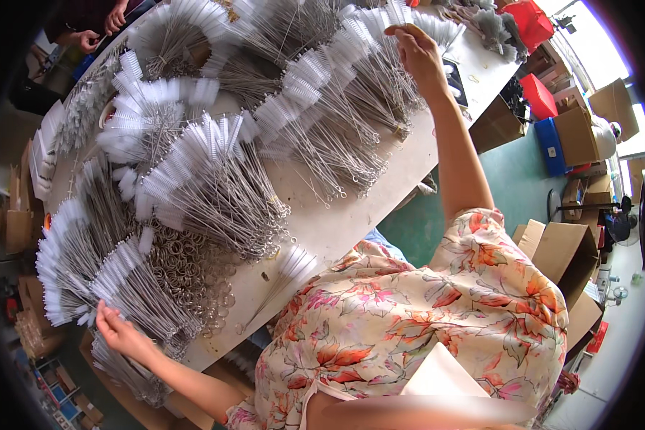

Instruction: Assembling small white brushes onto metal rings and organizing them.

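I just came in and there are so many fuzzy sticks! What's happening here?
A person in a flowered top leans over a white table heaped with thin wire brushes with white bristle tips. The left hand touches a brush bundle at the near edge. The right hand reaches into another brush pile at the far end. Metal rings lie between.

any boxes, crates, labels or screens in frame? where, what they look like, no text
Open cardboard boxes: floor right of the table, brown, flaps up.
Red crates: beyond the table's far right end, rectangular.
Blue crate: just below the red ones, rectangular.
Cardboard cartons: far left edge, brown, stacked.
Dark flat card or device: on the table by the right hand; too small to tell.
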`<state>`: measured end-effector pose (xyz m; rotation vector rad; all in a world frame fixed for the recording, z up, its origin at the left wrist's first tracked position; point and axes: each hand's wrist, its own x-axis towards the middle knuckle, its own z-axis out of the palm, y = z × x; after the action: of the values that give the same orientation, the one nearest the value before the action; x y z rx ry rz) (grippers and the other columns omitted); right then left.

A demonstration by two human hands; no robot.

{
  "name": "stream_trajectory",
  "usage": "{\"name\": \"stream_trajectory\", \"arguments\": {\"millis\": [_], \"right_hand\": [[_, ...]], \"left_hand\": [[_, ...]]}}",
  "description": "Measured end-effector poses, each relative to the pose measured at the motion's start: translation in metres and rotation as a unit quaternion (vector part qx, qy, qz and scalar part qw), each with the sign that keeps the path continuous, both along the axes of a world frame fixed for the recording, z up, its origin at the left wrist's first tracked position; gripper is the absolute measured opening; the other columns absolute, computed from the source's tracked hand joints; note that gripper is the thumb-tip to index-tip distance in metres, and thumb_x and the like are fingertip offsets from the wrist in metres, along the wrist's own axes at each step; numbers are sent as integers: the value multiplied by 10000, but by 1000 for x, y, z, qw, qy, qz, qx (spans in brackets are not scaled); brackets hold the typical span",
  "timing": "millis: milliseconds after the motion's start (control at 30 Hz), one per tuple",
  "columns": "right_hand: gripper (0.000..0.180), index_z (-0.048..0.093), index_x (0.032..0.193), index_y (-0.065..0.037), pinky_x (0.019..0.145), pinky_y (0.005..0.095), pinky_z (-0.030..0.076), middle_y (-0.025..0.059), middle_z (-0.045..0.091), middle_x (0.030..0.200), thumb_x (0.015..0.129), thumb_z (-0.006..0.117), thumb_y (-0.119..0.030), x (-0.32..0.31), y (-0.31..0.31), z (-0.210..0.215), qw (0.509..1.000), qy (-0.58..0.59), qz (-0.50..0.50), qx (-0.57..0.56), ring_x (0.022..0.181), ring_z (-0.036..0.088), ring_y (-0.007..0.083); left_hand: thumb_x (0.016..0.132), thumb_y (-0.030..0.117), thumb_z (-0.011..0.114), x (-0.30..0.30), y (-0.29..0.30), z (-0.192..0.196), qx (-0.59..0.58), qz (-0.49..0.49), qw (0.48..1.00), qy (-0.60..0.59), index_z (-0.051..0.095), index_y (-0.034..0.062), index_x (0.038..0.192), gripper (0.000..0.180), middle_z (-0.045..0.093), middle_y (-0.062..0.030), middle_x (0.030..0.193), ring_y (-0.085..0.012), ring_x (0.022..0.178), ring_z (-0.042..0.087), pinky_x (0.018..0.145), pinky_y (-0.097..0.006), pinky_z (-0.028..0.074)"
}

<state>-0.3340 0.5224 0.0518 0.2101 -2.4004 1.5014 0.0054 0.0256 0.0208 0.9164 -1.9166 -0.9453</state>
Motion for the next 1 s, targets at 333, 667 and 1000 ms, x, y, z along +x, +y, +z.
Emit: {"name": "stream_trajectory", "arguments": {"millis": [333,667,1000], "right_hand": [[235,707,875,-119,576,245,470,5,659,703,724,705,-299,-99,75,-44,984,66,-11,168,591,578,85],[264,500,1139,-12,768,295,493,105,539,1052,901,438,-109,108,-162,45,903,-115,393,-133,850,597,201],[310,614,1032,-51,924,329,353,93,528,1070,831,609,-287,195,-234,10,814,-40,512,-272,1094,424,199]], "left_hand": [[922,209,492,-11,31,1,261,-171,946,92,586,-22,1058,285,441,44,723,-2,525,309,409,-153,217],[929,158,446,-31,135,38,178,-289,936,97,550,-60,1069,279,453,8,660,-28,476,335,426,-160,279],[897,11,441,-48,138,26,-198,-256,927,192,438,-73,983,120,502,-159,1007,-233,815,579,768,-331,506]]}}
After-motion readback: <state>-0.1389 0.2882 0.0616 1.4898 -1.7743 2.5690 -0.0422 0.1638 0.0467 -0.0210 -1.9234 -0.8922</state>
